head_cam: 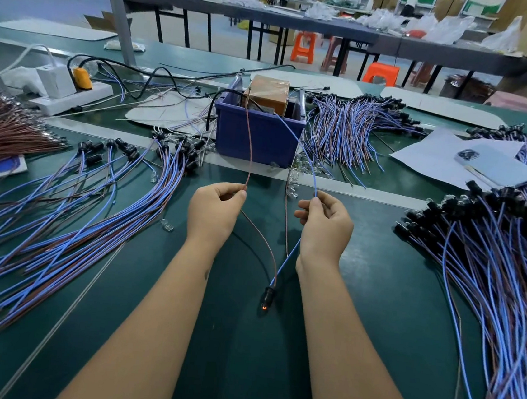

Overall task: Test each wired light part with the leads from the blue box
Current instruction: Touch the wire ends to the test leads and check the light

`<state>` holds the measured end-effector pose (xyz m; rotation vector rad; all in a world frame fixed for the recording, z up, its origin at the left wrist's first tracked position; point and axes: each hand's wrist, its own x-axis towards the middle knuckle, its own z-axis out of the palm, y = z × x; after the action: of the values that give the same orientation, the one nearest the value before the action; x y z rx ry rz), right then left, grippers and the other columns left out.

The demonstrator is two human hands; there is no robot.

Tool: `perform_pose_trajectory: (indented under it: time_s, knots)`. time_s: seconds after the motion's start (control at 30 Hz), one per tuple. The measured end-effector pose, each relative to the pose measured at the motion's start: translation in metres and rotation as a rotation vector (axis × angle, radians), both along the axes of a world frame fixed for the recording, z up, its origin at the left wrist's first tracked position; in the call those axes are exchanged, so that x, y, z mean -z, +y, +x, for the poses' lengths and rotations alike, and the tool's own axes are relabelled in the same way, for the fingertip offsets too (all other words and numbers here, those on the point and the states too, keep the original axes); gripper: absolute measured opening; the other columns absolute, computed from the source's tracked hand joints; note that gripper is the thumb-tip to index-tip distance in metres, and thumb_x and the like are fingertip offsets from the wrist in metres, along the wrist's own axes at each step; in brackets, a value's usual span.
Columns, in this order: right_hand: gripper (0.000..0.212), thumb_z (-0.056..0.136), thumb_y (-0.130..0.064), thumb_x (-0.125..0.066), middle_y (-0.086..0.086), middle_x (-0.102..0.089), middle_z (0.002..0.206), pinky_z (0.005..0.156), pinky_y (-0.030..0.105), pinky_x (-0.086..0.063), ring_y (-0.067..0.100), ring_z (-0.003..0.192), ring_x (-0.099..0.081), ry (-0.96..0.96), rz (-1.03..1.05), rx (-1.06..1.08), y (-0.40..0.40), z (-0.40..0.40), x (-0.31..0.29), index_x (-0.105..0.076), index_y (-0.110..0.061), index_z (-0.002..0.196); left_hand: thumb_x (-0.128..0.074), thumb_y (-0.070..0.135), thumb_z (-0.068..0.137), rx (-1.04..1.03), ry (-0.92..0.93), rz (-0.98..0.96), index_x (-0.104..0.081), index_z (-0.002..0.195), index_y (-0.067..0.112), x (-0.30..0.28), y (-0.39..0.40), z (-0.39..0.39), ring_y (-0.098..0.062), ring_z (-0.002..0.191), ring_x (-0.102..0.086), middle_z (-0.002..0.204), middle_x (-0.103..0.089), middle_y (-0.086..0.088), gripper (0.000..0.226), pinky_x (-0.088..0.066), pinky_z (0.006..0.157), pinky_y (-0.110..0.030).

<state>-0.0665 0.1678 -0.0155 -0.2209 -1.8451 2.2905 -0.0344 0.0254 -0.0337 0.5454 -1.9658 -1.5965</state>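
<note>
A blue box [257,133] with a brown block inside stands at the middle of the green table. A brown lead [248,142] runs from it to my left hand [214,210], which pinches that lead together with the brown wire of a light part. My right hand [326,225] pinches the blue lead [305,158] together with the part's blue wire. Both wires hang down to a small black lamp holder [269,294] between my forearms, and its tip glows orange.
Piles of blue-and-brown wired light parts lie to the left [85,213], to the right [492,272] and behind the box [354,127]. A phone [495,165] on white paper lies at the right. A white power strip [68,91] sits at the back left.
</note>
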Motion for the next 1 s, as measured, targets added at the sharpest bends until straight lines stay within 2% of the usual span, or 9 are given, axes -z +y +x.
perform_pose_trajectory:
  time_s: [0.13, 0.27, 0.37, 0.53, 0.67, 0.77, 0.83, 0.93, 1.0]
  knots:
    - [0.021, 0.096, -0.004, -0.049, 0.001, -0.066, 0.072, 0.063, 0.024, -0.05, 0.005, 0.05, -0.059, 0.001, -0.013, 0.01, 0.0, 0.0, 0.0, -0.058, -0.02, 0.086, -0.067, 0.019, 0.086, 0.005, 0.001, 0.004, -0.075, 0.09, 0.028, 0.001, 0.0, -0.001, -0.002, 0.058, -0.055, 0.063, -0.066, 0.016, 0.013, -0.044, 0.062, -0.024]
    - [0.017, 0.096, -0.004, -0.048, 0.002, -0.066, 0.075, 0.059, 0.018, -0.048, 0.003, 0.049, -0.058, -0.009, -0.036, 0.047, 0.001, 0.0, 0.0, -0.059, -0.016, 0.091, -0.068, 0.02, 0.085, 0.008, 0.001, -0.003, -0.076, 0.092, 0.028, 0.001, 0.001, 0.0, -0.001, 0.059, -0.056, 0.065, -0.067, 0.016, 0.013, -0.045, 0.063, -0.024]
    - [0.017, 0.096, -0.003, -0.047, 0.003, -0.066, 0.074, 0.055, 0.014, -0.047, 0.002, 0.048, -0.058, -0.016, -0.055, 0.063, 0.002, -0.001, 0.0, -0.059, -0.014, 0.091, -0.068, 0.021, 0.085, -0.003, 0.004, 0.004, -0.074, 0.086, 0.034, 0.0, 0.001, 0.0, 0.003, 0.059, -0.057, 0.067, -0.069, 0.016, 0.015, -0.046, 0.064, -0.023]
    - [0.015, 0.096, -0.004, -0.048, 0.002, -0.066, 0.074, 0.056, 0.015, -0.048, 0.003, 0.049, -0.059, -0.019, -0.05, 0.068, 0.002, -0.001, 0.002, -0.06, -0.012, 0.095, -0.069, 0.02, 0.085, 0.0, 0.001, -0.006, -0.072, 0.08, 0.038, -0.001, 0.001, 0.001, 0.0, 0.061, -0.059, 0.07, -0.07, 0.015, 0.019, -0.047, 0.065, -0.024]
    - [0.015, 0.096, -0.005, -0.048, 0.0, -0.067, 0.074, 0.06, 0.019, -0.051, 0.003, 0.051, -0.06, -0.008, -0.024, 0.056, 0.002, 0.001, 0.0, -0.061, -0.012, 0.097, -0.068, 0.017, 0.087, 0.014, 0.012, -0.003, -0.073, 0.089, 0.031, -0.004, 0.003, 0.004, -0.005, 0.062, -0.06, 0.072, -0.07, 0.011, 0.015, -0.049, 0.064, -0.026]
    - [0.021, 0.096, -0.003, -0.05, -0.002, -0.067, 0.072, 0.06, 0.021, -0.052, 0.005, 0.054, -0.06, 0.106, 0.062, -0.12, -0.003, 0.009, -0.003, -0.06, -0.021, 0.091, -0.067, 0.013, 0.088, 0.089, 0.077, 0.026, -0.071, 0.087, 0.028, -0.011, 0.005, 0.011, -0.006, 0.053, -0.059, 0.065, -0.067, 0.008, 0.016, -0.048, 0.052, -0.02]
    - [0.024, 0.094, -0.001, -0.053, -0.001, -0.067, 0.073, 0.059, 0.022, -0.053, 0.006, 0.06, -0.062, 0.211, 0.154, -0.264, -0.009, 0.016, -0.004, -0.062, -0.022, 0.089, -0.065, 0.01, 0.09, 0.17, 0.111, 0.085, -0.071, 0.089, 0.024, -0.017, 0.006, 0.015, -0.006, 0.051, -0.059, 0.065, -0.067, 0.006, 0.016, -0.048, 0.049, -0.018]
    - [0.018, 0.09, 0.0, -0.061, 0.0, -0.07, 0.078, 0.066, 0.03, -0.054, 0.01, 0.07, -0.065, 0.312, 0.325, -0.378, -0.015, 0.022, -0.001, -0.071, -0.015, 0.09, -0.06, 0.012, 0.094, 0.261, 0.118, 0.265, -0.07, 0.094, 0.016, -0.023, 0.009, 0.018, -0.007, 0.048, -0.056, 0.063, -0.066, 0.005, 0.011, -0.048, 0.048, -0.017]
    - [0.014, 0.089, -0.001, -0.063, -0.001, -0.071, 0.078, 0.065, 0.023, -0.049, 0.004, 0.066, -0.062, 0.314, 0.312, -0.46, -0.016, 0.025, 0.001, -0.074, -0.009, 0.093, -0.06, 0.012, 0.094, 0.245, 0.111, 0.318, -0.069, 0.092, 0.012, -0.025, 0.011, 0.018, -0.006, 0.045, -0.053, 0.058, -0.063, 0.006, 0.01, -0.045, 0.045, -0.015]
